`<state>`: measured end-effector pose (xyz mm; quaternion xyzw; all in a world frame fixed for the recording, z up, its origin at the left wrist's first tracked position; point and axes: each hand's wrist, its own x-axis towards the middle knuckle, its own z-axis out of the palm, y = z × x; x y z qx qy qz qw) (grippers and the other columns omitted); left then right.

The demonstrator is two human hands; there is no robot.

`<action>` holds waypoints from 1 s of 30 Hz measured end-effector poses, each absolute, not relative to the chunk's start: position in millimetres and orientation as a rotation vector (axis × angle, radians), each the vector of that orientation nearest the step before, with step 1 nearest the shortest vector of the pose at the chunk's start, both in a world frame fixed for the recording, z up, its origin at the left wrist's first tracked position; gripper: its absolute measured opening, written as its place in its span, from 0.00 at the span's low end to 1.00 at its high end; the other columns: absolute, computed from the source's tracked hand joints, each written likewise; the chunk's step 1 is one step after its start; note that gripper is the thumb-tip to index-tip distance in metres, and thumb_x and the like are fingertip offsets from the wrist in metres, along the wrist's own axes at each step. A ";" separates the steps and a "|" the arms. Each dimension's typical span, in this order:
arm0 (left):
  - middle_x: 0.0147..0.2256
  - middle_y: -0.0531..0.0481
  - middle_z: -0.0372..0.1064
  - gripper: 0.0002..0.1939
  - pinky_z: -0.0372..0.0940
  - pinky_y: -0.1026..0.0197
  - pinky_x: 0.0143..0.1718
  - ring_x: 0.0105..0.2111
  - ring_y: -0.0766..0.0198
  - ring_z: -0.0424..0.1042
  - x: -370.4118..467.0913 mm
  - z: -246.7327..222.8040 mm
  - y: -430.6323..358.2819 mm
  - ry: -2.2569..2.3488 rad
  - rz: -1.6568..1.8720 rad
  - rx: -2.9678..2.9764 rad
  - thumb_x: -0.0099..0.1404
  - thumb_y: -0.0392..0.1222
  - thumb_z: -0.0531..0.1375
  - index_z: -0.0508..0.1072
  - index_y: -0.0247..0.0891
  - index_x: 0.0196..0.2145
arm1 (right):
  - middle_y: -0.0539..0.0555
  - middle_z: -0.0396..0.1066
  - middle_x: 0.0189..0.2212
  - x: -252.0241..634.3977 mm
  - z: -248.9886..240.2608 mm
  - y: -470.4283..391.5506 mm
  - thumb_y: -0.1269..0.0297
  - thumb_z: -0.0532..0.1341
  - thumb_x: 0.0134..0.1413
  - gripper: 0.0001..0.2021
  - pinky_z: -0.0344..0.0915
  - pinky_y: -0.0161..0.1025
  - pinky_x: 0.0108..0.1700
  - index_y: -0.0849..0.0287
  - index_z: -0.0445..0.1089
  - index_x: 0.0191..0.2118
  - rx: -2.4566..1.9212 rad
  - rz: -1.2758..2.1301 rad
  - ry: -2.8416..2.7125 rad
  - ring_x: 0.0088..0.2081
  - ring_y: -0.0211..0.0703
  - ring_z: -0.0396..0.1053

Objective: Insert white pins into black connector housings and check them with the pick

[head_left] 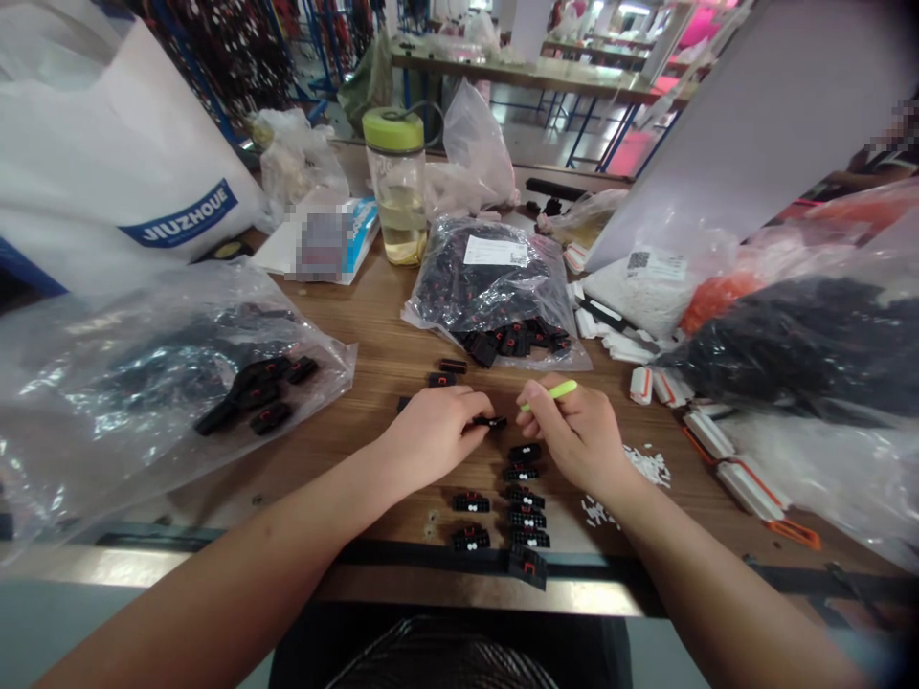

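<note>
My left hand (446, 429) holds a small black connector (494, 421) between its fingertips over the middle of the table. To its right, my right hand (574, 431) is closed round a thin yellow-green tool (562, 389), whose lower end points left toward the connector; the two hands are apart. Nearer the table's front edge, black connectors (527, 520) stand in a column, several showing white dots. Two more with white dots (470, 539) sit to the left of that column. Small white pieces (648, 465) lie scattered beside my right wrist.
Open plastic bags of black connectors lie at the left (179, 373) and beyond my hands (495, 277). Behind stands a bottle with a green lid (394, 182). White-and-orange parts (750, 488) and more bags (804, 335) line the right side.
</note>
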<state>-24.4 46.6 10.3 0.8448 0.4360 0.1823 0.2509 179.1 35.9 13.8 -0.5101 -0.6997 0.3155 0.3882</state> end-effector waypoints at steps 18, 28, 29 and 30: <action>0.33 0.50 0.74 0.07 0.66 0.59 0.37 0.32 0.62 0.73 -24.6 10.6 46.6 1.208 0.486 2.290 0.63 0.32 0.61 0.77 0.38 0.39 | 0.51 0.73 0.20 178.7 10.7 38.7 0.52 0.57 0.65 0.19 0.67 0.31 0.22 0.61 0.71 0.30 -1.280 0.857 -1.571 0.18 0.36 0.71; 0.32 0.52 0.74 0.05 0.65 0.60 0.36 0.31 0.63 0.72 -24.6 8.6 46.7 1.193 0.518 2.286 0.63 0.32 0.62 0.76 0.38 0.38 | 0.51 0.74 0.24 179.3 11.4 34.5 0.56 0.56 0.67 0.16 0.69 0.32 0.27 0.59 0.72 0.32 -1.293 0.766 -1.796 0.23 0.36 0.73; 0.32 0.52 0.74 0.06 0.65 0.60 0.36 0.31 0.63 0.72 -24.5 8.8 46.7 1.188 0.521 2.284 0.63 0.32 0.63 0.76 0.38 0.38 | 0.51 0.74 0.24 179.4 11.4 34.9 0.56 0.56 0.66 0.16 0.69 0.32 0.27 0.59 0.72 0.31 -1.294 0.765 -1.804 0.24 0.36 0.73; 0.32 0.52 0.74 0.06 0.65 0.60 0.35 0.31 0.63 0.72 -24.5 9.0 46.8 1.184 0.523 2.284 0.63 0.32 0.62 0.76 0.38 0.37 | 0.51 0.74 0.23 179.5 11.6 35.4 0.56 0.56 0.66 0.16 0.69 0.32 0.26 0.59 0.72 0.31 -1.293 0.775 -1.794 0.23 0.36 0.73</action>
